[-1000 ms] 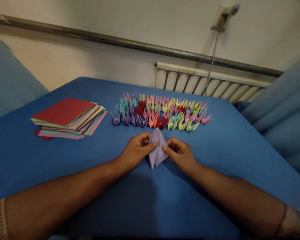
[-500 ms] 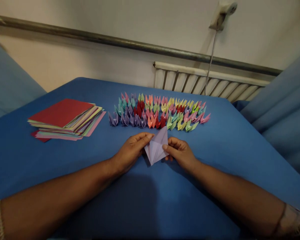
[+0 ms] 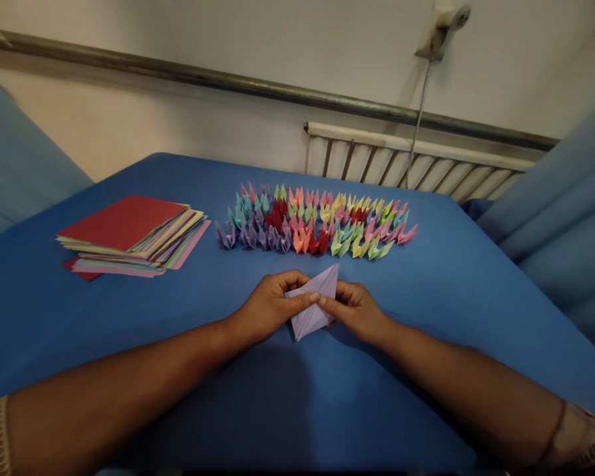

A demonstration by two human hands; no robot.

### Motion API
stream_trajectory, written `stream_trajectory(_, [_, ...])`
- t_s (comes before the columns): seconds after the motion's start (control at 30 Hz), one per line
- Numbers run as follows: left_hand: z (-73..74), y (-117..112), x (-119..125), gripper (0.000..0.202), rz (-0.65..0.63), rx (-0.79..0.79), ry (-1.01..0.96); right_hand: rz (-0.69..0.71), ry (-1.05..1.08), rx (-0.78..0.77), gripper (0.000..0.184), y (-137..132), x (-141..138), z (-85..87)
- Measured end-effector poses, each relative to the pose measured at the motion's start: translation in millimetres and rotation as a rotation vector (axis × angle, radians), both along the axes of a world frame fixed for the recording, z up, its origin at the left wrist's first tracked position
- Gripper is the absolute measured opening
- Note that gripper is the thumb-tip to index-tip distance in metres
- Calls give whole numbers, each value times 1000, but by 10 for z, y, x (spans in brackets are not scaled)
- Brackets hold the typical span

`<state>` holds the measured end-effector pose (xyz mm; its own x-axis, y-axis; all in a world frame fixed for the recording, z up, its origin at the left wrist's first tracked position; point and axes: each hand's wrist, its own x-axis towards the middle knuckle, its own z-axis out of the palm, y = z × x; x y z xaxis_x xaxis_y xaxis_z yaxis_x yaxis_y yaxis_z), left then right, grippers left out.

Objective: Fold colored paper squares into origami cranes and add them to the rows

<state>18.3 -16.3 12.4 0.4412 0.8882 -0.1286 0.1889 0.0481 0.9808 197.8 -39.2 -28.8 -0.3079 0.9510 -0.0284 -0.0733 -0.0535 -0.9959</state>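
Note:
A lilac sheet of origami paper (image 3: 311, 320), folded into a diamond shape, is held between both hands above the blue table. My left hand (image 3: 272, 304) grips its left side, thumb pressed on the front near the middle. From the right, my right hand (image 3: 359, 309) pinches it as well, its thumb tip meeting the left thumb. The fingers behind the paper are partly hidden. Just beyond the hands stand rows of small folded paper cranes (image 3: 310, 221) in many colours.
To the left lies a stack of coloured paper squares (image 3: 123, 221), a red one on top. The blue-covered table (image 3: 218, 423) reaches a wall with a radiator (image 3: 377, 152) and a metal pipe (image 3: 258, 91). Blue curtains (image 3: 575, 218) hang at both sides.
The folded paper has come slightly lower and nearer. My left thumb has moved from its upper left edge onto the middle, and both thumbs now meet there.

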Motion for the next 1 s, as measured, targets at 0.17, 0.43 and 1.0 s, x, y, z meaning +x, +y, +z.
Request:
stream_trajectory(0.17, [-8,21,-2,31,-27,-46,-27,34,-13,-33,42,18,22,27])
stream_trajectory(0.43, [19,37,-24,26,-70,-49,1,25,-37,41,40,21,31,87])
stream_trajectory(1.0, [-74,87,-67,50,-29,0,19,-54,-91,-24,33,72,43,55])
